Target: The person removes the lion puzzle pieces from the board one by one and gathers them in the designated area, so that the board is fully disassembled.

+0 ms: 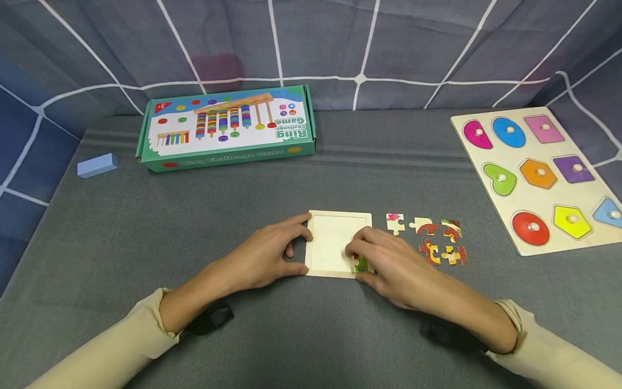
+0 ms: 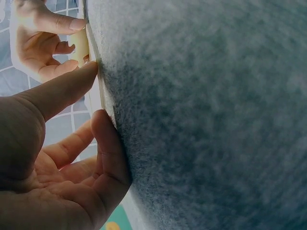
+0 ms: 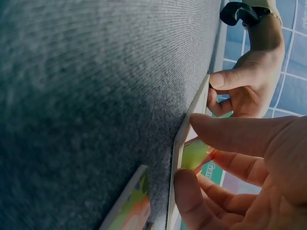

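Observation:
A square, pale wooden puzzle tray (image 1: 331,237) with a raised rim lies on the grey cloth before me. My left hand (image 1: 262,254) holds its left side, thumb at the near corner and a finger at the far one. Over the tray's right side, my right hand (image 1: 396,265) pinches a green jigsaw piece (image 1: 361,265) at the near right corner. That jigsaw piece (image 3: 194,154) is tilted against the rim in the right wrist view, its lower part between thumb and fingers. Several loose jigsaw pieces (image 1: 430,252), printed in red, yellow and pink, lie right of the tray.
A green Ring Challenge Game box (image 1: 228,127) lies at the back left, with a light blue block (image 1: 97,166) beside it. At the right rests a wooden shape board (image 1: 517,208) with knobbed, coloured shapes. A checked cloth (image 1: 320,43) rises behind.

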### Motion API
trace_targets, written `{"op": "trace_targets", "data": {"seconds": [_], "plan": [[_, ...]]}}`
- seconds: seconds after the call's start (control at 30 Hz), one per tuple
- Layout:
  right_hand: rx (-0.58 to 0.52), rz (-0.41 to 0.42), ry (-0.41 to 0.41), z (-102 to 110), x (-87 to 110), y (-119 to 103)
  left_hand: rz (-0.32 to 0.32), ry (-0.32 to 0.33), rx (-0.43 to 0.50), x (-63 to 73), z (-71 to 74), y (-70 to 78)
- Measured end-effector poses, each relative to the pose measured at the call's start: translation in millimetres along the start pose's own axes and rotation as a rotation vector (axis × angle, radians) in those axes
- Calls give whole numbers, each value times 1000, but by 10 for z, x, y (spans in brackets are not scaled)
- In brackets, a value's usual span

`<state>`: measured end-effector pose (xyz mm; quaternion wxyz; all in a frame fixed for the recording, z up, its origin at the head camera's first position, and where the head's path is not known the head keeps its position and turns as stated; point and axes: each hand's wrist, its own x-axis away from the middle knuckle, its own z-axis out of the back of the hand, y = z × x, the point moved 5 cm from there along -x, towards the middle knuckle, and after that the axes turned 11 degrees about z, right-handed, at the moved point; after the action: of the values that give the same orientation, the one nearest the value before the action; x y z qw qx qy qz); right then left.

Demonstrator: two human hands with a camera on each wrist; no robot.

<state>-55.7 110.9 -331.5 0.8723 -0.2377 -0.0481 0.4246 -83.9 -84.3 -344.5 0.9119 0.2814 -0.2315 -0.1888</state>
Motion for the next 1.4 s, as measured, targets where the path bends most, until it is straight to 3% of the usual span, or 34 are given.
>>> {"op": "trace_targets", "data": {"seconds": [0.83,1.17,1.4], "plan": [[-14,38,105,185,190,15,-10,20,-11,5,-6,9],[-25,-64,72,246,338,87,-6,14,-2,0,-11,2],[21,-44,112,329,522,122,-6,10,-4,-2,-10,8]]}}
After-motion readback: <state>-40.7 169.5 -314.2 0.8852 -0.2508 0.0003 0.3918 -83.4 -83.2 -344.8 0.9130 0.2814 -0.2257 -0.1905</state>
